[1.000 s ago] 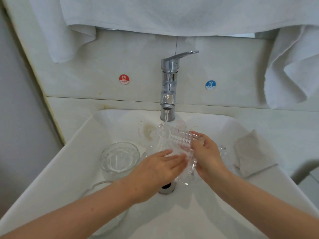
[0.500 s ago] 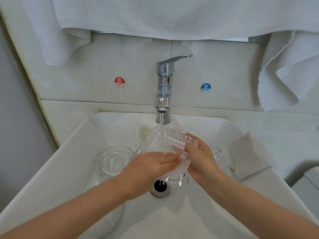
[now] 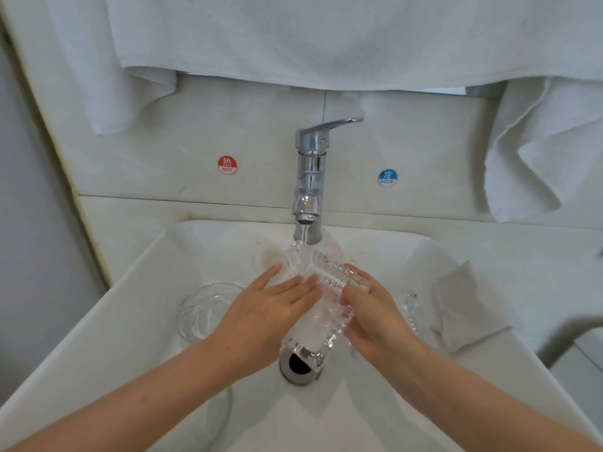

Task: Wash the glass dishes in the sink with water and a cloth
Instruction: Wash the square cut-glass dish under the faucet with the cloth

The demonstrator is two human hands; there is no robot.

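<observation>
Sink (image 3: pixel 114 321): tap (image 3: pixel 310 164) running at back edge.
Ribbed glass dish (image 3: pixel 313 324): mid-sink, under the stream (image 3: pixel 303 234).
Left hand (image 3: pixel 261 308): straight fingers flat on glass.
Right hand (image 3: pixel 375 318): fingers curled round dish rim.
Care: I'd rotate slowly; wet glass slips.

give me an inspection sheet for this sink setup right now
surface: white sink, drain at its middle
job's things: ribbed glass dish held tilted under running water; glass bowl in the basin at left; grey cloth on the right rim, no hand on it
clutter: nothing seen
grippers: left hand flat on the dish, fingers straight; right hand grips its right edge
cables: nothing seen
surroundings: tap, hot sticker and cold sticker on the wall, white towels hanging above
</observation>
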